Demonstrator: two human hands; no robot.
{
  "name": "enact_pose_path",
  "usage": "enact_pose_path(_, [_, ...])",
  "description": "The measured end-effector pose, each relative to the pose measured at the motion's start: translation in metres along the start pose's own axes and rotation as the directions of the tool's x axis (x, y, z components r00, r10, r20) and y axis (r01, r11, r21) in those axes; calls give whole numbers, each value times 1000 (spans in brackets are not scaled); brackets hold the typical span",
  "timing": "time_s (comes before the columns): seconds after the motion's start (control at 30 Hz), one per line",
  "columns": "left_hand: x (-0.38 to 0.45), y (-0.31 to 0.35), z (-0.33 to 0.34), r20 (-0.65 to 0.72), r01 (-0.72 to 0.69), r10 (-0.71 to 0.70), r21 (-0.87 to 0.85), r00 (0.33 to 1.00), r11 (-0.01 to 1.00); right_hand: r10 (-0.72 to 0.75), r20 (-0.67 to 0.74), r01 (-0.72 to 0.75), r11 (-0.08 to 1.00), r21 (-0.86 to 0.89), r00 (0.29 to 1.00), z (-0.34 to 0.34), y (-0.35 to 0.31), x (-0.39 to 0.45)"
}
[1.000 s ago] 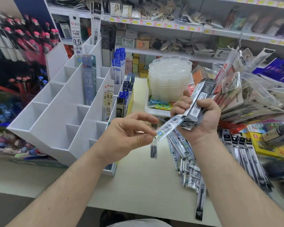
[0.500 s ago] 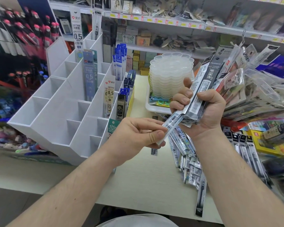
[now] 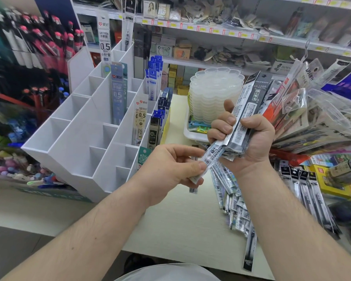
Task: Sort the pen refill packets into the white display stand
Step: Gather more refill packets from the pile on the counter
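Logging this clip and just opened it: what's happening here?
A person is sorting pen refill packets at a shop counter. The right hand grips a bundle of packets, while the left hand pinches one packet at the bundle's lower end. The white display stand on the left is partly filled.

This is a shop that sells pens and paper things. Behind the white display stand [image 3: 73, 142] run long shelves [image 3: 201, 30] with yellow price tags [image 3: 190, 27] on their edges and small boxes crowded on them. Left of the stand hang rows of pens [image 3: 34, 41] with pink tops. Right of it lie piles of packets in clear bags [image 3: 316, 110], all still sealed for selling.
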State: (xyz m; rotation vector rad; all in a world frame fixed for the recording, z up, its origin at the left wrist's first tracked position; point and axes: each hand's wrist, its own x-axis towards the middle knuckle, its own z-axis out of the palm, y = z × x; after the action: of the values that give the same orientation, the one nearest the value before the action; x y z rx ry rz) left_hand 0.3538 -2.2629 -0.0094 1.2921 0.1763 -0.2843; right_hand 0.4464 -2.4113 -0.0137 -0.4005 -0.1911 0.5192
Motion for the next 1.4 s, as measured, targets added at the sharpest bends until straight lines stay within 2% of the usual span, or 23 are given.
enact_pose_path(0.33, [5, -7, 4, -160, 1, 10, 66, 987, 998, -18, -68, 24, 996, 90, 997, -10, 8, 2])
enact_pose_path(0.43, [3, 0, 1, -66, 126, -126, 4, 990, 992, -23, -81, 32, 993, 111, 996, -12, 5, 1])
enact_pose_path(0.53, [-1, 3, -3, 49, 154, -160, 95, 986, 983, -32, -83, 41, 992, 116, 996, -11, 5, 2])
enact_pose_path(0.77, [4, -5, -1, -37, 86, -84, 57, 996, 995, -33, -70, 42, 991, 129, 997, -6, 11, 8])
enact_pose_path(0.97, [6, -5, -2, -43, 59, -58, 38, 997, 998, -17, -55, 24, 991, 130, 998, -5, 13, 10])
enact_pose_path(1.13, [5, -2, -6, 42, 108, -108, 4, 993, 994, -8, -28, 12, 991, 131, 1000, -6, 13, 10])
enact_pose_path(1.3, [7, -2, -6, 24, 157, -157, 16, 987, 987, -6, -45, 11, 992, 129, 999, -7, 14, 9])
enact_pose_path(1.4, [12, -2, -12, 38, 301, -298, -150, 954, 942, -37, -114, 39, 999, 17, 993, -3, 12, 9])
